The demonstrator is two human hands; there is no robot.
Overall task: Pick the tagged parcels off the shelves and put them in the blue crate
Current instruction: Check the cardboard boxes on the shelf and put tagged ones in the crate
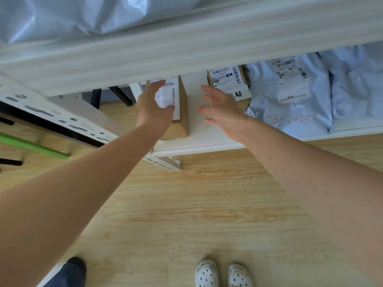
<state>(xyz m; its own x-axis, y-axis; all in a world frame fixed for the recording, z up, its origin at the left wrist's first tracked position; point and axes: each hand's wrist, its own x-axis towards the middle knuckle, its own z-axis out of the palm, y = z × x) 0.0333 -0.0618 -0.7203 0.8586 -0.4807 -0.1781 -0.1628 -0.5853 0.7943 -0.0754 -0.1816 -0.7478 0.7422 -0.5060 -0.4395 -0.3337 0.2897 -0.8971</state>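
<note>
Two bare forearms fill the near field, stretching from the lower corners toward a low white shelf (207,133). Below them is wood-grain floor (186,204), with a pair of white spotted shoes (222,273) at the bottom edge.

The left hand (154,106) hovers at a cardboard box (180,112) that stands near the shelf's left end; its fingers are spread open, the thumb across the box's white label, nothing gripped. The right hand (221,108) is open too, fingers splayed, in front of a second labelled box (230,83).

Between the two boxes lies a strip of bare white shelf. To the right, pale blue mailer bags (290,96) crowd up to the shelf's front edge. An upper shelf board (186,48) overhangs close above the boxes, leaving a narrow opening.
</note>
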